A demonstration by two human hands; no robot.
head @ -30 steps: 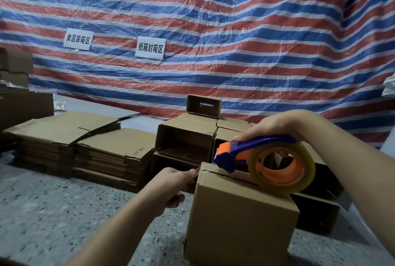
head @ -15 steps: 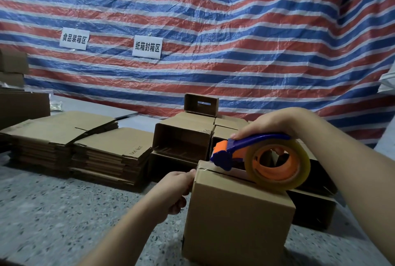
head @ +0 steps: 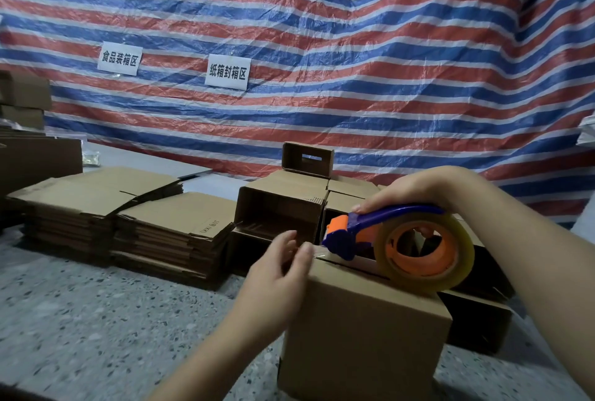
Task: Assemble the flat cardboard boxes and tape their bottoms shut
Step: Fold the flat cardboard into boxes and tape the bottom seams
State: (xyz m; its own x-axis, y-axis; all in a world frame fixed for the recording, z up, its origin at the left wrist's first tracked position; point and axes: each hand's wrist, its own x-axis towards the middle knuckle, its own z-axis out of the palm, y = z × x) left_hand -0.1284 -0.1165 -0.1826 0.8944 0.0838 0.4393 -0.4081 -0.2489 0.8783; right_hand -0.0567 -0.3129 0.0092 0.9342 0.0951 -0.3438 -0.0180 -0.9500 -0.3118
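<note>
Gripping tape dispenser (head: 380, 233) atop box (head: 363, 329), right hand (head: 415, 189), left hand (head: 277, 272) fingers relaxed at box's edge

Striped tarp (head: 354, 46), red, white and blue, hangs wrinkled across the whole back. Two white paper signs with black Chinese characters stuck on it: left sign (head: 119, 58), right sign (head: 228, 72), side by side, apart. Speckled grey floor (head: 96, 320) fills the near left. Grey slab (head: 141, 160) runs along the foot of the tarp. Small crinkled clear bag (head: 91, 158) lies on its left end.
</note>
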